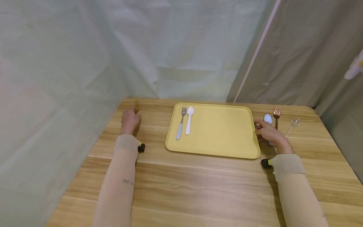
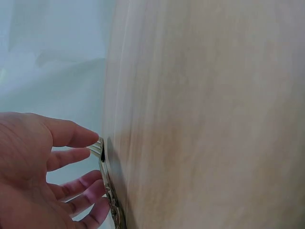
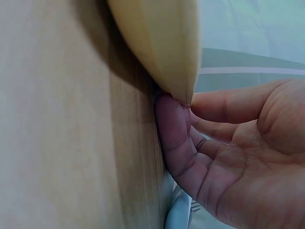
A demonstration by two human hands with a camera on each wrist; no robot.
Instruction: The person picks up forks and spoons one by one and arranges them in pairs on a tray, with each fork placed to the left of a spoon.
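Gold fork [image 1: 137,106] apparently points away, tines far.

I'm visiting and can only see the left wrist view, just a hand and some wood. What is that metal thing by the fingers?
Observer: A gold fork lying on the table; the left hand is at it.
Visitor: Anything else on the table?
Observer: A yellow tray holding a blue-handled fork and a white spoon.
Visitor: And the other hand?
Observer: The right hand rests beside the tray's right edge, over a pale blue spoon.
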